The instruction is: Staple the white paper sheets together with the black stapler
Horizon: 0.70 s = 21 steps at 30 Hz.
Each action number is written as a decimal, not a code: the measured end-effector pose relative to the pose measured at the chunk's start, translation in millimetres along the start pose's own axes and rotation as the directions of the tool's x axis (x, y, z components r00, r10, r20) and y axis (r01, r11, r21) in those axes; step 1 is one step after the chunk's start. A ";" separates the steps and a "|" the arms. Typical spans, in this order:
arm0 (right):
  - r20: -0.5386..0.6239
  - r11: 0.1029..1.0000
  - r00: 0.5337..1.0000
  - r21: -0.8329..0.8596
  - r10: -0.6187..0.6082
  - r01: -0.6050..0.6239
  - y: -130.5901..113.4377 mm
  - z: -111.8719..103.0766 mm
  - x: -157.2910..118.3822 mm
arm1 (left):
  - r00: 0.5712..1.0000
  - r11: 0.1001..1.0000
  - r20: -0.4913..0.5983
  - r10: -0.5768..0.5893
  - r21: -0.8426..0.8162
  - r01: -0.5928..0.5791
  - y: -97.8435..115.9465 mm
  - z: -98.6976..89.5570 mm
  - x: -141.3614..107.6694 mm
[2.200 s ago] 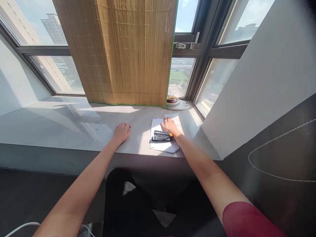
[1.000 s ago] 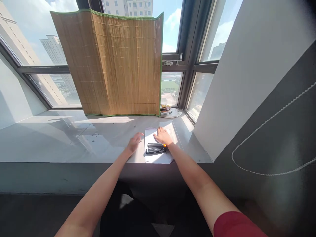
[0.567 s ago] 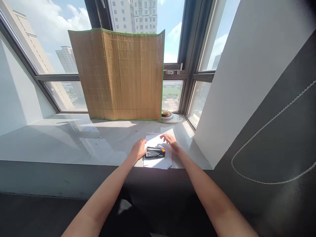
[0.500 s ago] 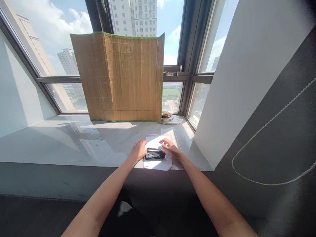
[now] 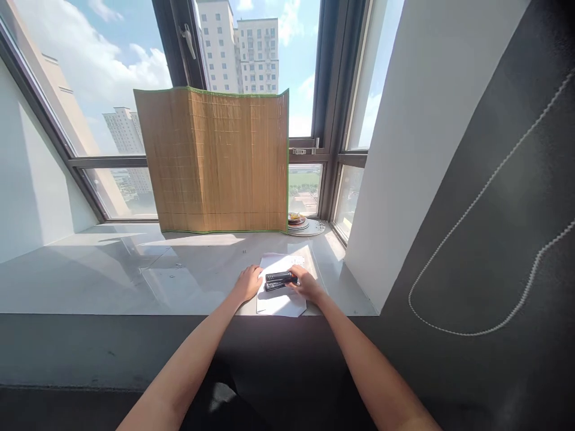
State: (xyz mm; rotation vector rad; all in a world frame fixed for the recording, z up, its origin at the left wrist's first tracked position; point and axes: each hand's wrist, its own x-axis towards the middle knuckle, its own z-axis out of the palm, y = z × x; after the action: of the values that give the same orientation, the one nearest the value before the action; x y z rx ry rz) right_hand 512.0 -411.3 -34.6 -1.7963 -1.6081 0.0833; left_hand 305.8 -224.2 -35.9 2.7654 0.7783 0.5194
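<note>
A black stapler (image 5: 276, 281) is in my right hand (image 5: 305, 282), whose fingers are closed around its right end. Its two arms spread apart toward the left, and it sits just over white sheets of paper (image 5: 281, 304), casting a shadow on them. My left hand (image 5: 248, 284) is at the left edge of the sheets, fingers together and curled down onto that edge; its fingertips are partly hidden. The sheets lie on the pale window sill (image 5: 211, 281), close to its front edge.
A bamboo mat (image 5: 220, 161) with green edging stands upright against the window. Stacked plates (image 5: 299, 222) are beside it at the right. A white wall (image 5: 404, 120) slopes up on the right, and a beaded cord (image 5: 442, 328) hangs before the dark wall.
My right hand, earlier loose above the stapler, has closed on its right end. The stapler is now raised and tilted off the paper. My view has shifted slightly.
</note>
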 end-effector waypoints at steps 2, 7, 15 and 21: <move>-0.053 0.998 0.996 -0.001 0.066 -0.066 2.7 -0.2 0.7 | 1.000 1.000 0.009 -0.011 -0.012 0.011 -2.3 -0.1 0.7; -0.091 0.995 0.991 -0.031 0.095 -0.098 8.6 5.5 3.7 | 1.000 1.000 0.027 0.006 -0.018 -0.005 -3.4 -2.0 0.5; -0.216 0.987 0.973 -0.121 0.075 -0.103 -1.6 11.0 5.2 | 1.000 1.000 0.023 0.009 -0.017 -0.009 -1.7 -2.5 -1.6; -0.379 0.814 0.864 0.577 0.332 -0.060 -15.8 -11.6 12.4 | 0.999 0.999 0.023 0.036 0.020 -0.036 1.0 0.6 -1.2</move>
State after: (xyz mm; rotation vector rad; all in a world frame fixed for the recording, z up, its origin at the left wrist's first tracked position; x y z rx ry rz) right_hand 507.1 -406.0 -12.6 -1.3820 -0.9146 0.1795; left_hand 305.6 -225.7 -36.5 2.8037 0.7340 0.4887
